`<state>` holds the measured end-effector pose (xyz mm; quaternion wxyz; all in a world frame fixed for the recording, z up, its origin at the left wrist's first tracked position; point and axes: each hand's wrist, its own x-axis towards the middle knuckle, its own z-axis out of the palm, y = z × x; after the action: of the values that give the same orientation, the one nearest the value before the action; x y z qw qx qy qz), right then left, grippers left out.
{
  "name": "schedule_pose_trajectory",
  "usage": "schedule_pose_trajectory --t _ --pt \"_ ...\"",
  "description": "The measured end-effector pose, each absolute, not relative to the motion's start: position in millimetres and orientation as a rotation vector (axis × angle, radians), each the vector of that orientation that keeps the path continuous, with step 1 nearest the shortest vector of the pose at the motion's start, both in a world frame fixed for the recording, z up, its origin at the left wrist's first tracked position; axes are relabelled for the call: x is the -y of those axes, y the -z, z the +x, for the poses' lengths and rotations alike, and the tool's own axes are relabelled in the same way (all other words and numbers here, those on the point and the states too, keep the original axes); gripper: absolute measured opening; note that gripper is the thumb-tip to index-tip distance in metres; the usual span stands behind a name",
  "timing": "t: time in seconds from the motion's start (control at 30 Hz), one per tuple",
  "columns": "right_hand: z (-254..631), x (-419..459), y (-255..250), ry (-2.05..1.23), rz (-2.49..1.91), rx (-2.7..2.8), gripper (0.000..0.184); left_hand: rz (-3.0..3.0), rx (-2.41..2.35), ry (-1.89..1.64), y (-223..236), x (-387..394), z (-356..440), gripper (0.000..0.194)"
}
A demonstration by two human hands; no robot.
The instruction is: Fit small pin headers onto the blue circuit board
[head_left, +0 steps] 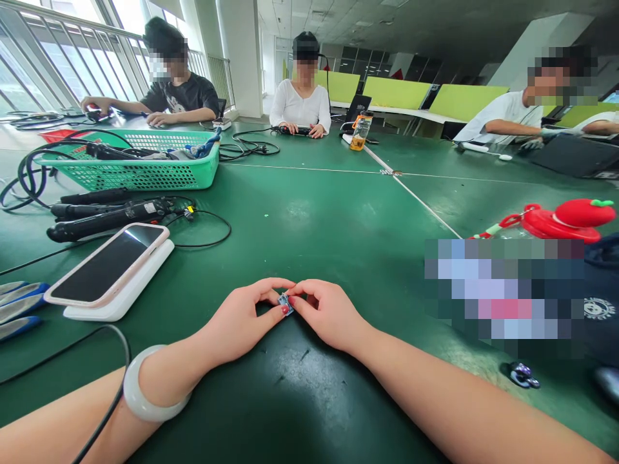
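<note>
A small blue and silver piece [286,304] sits between the fingertips of both hands, low over the green table [300,225]; fingers cover much of it, and its kind cannot be made out. My left hand [238,322] pinches it from the left with thumb and forefinger, a pale bangle [152,390] round that wrist. From the right, my right hand [333,316] closes its thumb and fingers on the same piece. The fingertips of the two hands meet above it.
To the left lie a phone [111,264] on a white case, gloves [19,309], a black folded tripod [111,216] and a green basket [145,174] with cables. A small dark shiny object [522,375] and a red-lidded bottle [561,222] are at right. Several people sit around the table.
</note>
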<state>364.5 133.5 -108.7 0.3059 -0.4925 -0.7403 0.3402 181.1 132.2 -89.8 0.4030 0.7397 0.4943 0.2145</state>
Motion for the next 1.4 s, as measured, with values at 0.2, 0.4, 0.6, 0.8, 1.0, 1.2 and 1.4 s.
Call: schedule_pose_trajectory --t 0.2,0.4,0.6,0.8,1.0,1.2,1.4 --pt "364.8 -133.2 109.2 -0.896 -1.306 1.977 0.016 1.876 -1.249 -0.526 91.1 -132.3 181.1 0.037" --pt "364.5 -132.2 109.3 -0.889 -1.305 1.988 0.015 1.896 -1.254 -0.514 91.6 -132.2 181.0 0.037" --pt "363.9 -132.6 108.3 -0.892 -1.31 2.002 0.016 1.91 -1.255 -0.503 89.7 -131.6 180.9 0.037" --pt "364.7 -132.5 108.9 -0.891 -1.316 2.005 0.017 1.91 -1.245 -0.505 90.0 -131.9 180.6 0.037" --pt "365.1 -132.0 107.6 -0.903 -1.32 2.003 0.016 1.914 -1.246 -0.494 91.0 -132.1 180.3 0.037" --pt "364.7 -132.6 106.5 -0.902 -1.327 2.003 0.016 1.912 -1.236 -0.499 90.8 -131.7 180.8 0.037" --pt "364.6 -132.8 106.7 -0.901 -1.32 2.003 0.016 1.916 -1.229 -0.502 90.3 -131.6 180.5 0.038"
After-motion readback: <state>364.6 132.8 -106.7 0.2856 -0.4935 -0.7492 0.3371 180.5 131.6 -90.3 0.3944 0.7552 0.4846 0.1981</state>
